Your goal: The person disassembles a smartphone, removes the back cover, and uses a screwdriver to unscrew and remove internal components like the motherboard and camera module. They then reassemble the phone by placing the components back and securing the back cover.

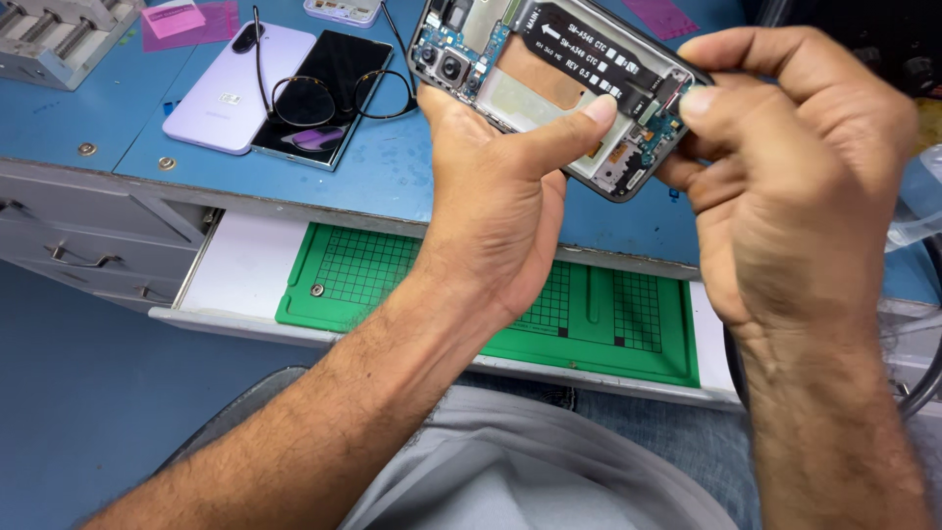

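My left hand holds an opened phone with its back cover off, gripping it from below, thumb lying across the exposed inside. A black flex cable runs across the phone's inner boards. My right hand grips the phone's lower right end, its fingertips pinched at the cable's connector near the bottom board.
On the blue bench lie a lilac phone, a dark phone and a pair of glasses on top of them. An open drawer holds a green gridded mat. Pink notes and a grey metal fixture sit at the back left.
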